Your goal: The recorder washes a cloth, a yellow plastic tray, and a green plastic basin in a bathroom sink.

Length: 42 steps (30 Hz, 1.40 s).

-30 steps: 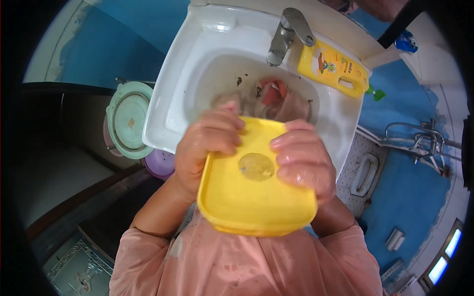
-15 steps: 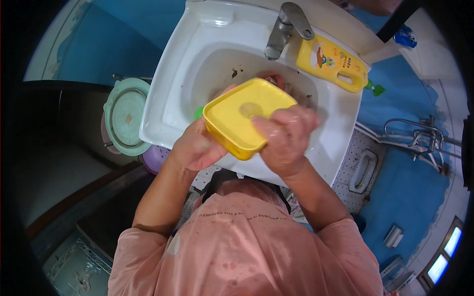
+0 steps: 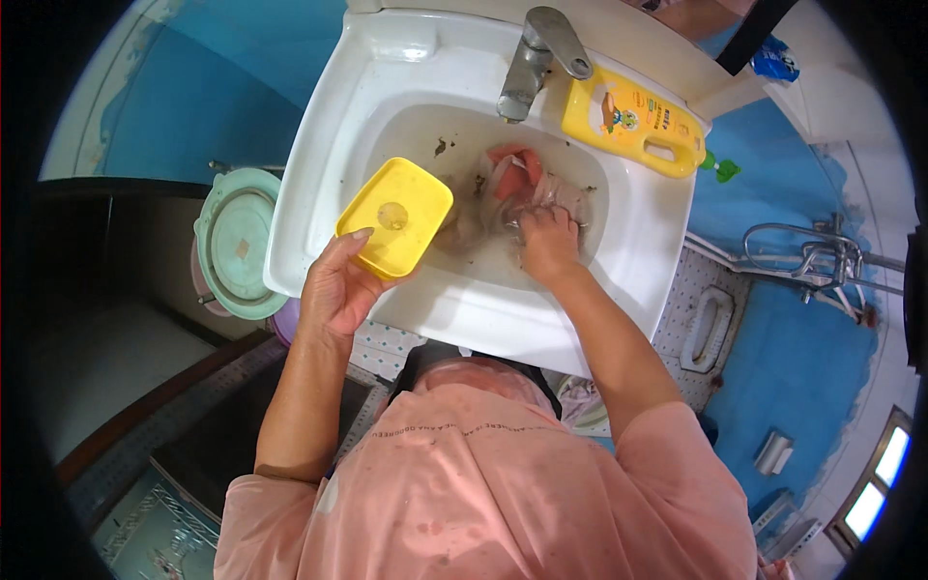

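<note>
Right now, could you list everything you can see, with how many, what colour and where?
container: 1, yellow, in the left hand
sink: 1, white, centre
cloth: count unclear, red and pale, in the sink's water
dark bits: several, in the sink
tap: 1, silver, sink's far edge
bottle: 1, yellow, right of the tap
basin: 1, pale green, left of the sink
squat toilet: 1, white, floor at right
shower fitting: 1, silver, far right
shirt: 1, pink, lower centre
left hand: 1, bare, holding the container
right hand: 1, bare, in the sink by the cloth
</note>
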{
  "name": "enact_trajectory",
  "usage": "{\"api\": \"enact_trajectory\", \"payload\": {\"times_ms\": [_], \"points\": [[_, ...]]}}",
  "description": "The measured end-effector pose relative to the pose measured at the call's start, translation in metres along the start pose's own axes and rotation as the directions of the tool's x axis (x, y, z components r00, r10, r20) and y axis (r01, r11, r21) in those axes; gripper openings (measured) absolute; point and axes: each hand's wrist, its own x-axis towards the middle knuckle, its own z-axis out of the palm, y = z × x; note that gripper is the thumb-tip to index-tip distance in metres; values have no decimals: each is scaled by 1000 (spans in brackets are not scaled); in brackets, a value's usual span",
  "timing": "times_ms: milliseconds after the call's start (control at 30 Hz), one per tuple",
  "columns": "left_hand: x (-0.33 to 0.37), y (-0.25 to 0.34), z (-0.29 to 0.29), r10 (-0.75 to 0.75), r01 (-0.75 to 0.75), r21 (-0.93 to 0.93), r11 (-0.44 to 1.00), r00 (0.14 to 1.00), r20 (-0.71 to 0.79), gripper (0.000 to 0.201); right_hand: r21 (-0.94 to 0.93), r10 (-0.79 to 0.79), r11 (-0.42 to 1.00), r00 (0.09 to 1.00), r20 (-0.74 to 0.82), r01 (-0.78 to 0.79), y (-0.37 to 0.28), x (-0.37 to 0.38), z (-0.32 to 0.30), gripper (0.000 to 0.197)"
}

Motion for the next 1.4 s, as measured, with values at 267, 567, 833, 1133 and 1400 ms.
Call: {"api": "enact_trajectory", "payload": {"times_ms": [267,567,833,1133,1400], "points": [[10,-22,1,-40,39,22,999,999,18,53,-271,-178,946,984,30,180,35,9,21,32],[42,-55,17,45,-69,171,983,989,139,47,925,56,-379,996,62,-36,-37,-20,-77,14],[37,-66,41,-62,12,295,955,985,162,42,581,-282,464,733,-619,669,-55,-7,-49,11],[38,-56,32,-12,-40,279,960,983,182,42,623,-162,537,795,-585,568,-76,-5,-55,12],[30,-56,44,23,-70,345,936,990,139,46,581,-42,654,790,-611,484,-57,22,-49,9]]}}
